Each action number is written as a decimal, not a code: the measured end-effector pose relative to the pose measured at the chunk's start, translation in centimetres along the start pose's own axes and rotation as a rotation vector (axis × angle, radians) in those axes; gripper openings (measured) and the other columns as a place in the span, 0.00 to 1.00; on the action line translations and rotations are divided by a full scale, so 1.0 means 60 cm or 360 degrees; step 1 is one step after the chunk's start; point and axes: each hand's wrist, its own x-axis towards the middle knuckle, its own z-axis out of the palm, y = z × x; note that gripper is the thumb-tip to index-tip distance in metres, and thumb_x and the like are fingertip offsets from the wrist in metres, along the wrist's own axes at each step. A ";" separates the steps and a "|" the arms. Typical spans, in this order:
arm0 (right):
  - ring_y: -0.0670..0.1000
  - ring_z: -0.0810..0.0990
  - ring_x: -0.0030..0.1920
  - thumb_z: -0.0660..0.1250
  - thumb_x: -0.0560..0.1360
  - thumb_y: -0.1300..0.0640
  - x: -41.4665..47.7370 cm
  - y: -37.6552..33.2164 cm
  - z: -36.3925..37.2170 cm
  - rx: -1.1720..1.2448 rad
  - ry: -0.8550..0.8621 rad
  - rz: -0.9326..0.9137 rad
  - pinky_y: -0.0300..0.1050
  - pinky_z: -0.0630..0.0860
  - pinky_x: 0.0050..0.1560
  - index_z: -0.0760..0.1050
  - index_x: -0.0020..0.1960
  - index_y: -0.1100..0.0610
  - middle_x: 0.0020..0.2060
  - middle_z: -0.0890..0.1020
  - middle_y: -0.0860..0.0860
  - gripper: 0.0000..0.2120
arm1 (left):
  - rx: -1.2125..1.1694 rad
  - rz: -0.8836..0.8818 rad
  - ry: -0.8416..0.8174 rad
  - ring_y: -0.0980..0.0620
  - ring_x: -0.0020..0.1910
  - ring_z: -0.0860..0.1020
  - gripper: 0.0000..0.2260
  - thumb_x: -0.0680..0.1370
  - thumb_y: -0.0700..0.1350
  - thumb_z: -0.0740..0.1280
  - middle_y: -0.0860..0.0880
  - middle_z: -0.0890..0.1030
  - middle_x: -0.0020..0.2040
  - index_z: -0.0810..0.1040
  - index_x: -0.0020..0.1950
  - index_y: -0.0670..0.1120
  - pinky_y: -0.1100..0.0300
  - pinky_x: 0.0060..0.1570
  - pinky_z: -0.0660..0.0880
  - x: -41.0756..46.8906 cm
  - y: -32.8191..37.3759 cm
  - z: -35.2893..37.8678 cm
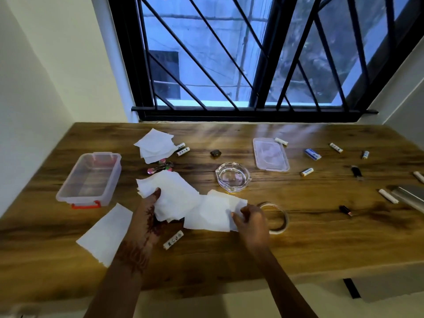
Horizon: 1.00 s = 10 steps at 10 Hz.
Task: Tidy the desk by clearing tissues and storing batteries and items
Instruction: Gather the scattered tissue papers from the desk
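Brown wood-grain desk, under a black-barred window.

- Left hand: grips a bunch of white square tissues, thumb on top, at the front middle of the desk.
- Right hand: fingers curled, pinching the right edge of a single white tissue, which overlaps the bunch.
- Loose white tissue sheet: flat near the front left edge.
- Stack of white tissues: at the back, left of centre.
- Clear plastic storage box with orange latch: on the left, open.
- Clear plastic lid: lies apart, right of centre.
- Round clear glass ashtray: centre.
- Roll of clear tape: just beside the right hand.
- White cylindrical battery: between the forearms.
- Pair of white batteries: beside the back stack.
- Further white batteries, scattered right.
- Pink and green keyring: partly under the held bunch.
- Small dark lump: kind not discernible.
- Blue and white packet.
- Two black stick-shaped items.
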 end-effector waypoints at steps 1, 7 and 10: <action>0.56 0.74 0.58 0.67 0.74 0.50 -0.008 0.000 0.018 -0.0258 0.0018 0.0084 0.49 0.75 0.54 0.71 0.62 0.62 0.59 0.74 0.58 0.22 | 0.0000 0.0015 0.0011 0.51 0.34 0.72 0.13 0.79 0.51 0.58 0.47 0.73 0.36 0.71 0.39 0.45 0.67 0.19 0.72 -0.010 0.013 -0.008; 0.51 0.78 0.45 0.69 0.71 0.67 -0.007 -0.088 -0.018 0.0708 0.0355 0.0328 0.44 0.73 0.44 0.74 0.51 0.61 0.45 0.79 0.53 0.10 | -0.0314 -0.0286 -0.0163 0.49 0.35 0.81 0.08 0.80 0.42 0.58 0.45 0.79 0.44 0.76 0.49 0.42 0.60 0.24 0.78 0.020 0.035 -0.021; 0.46 0.79 0.47 0.66 0.73 0.67 -0.041 -0.189 0.001 0.0293 0.0212 -0.0419 0.37 0.76 0.48 0.74 0.58 0.58 0.49 0.80 0.47 0.14 | -0.0291 -0.0358 -0.0250 0.48 0.37 0.84 0.09 0.78 0.46 0.63 0.43 0.83 0.44 0.76 0.53 0.42 0.52 0.40 0.80 0.012 0.009 -0.012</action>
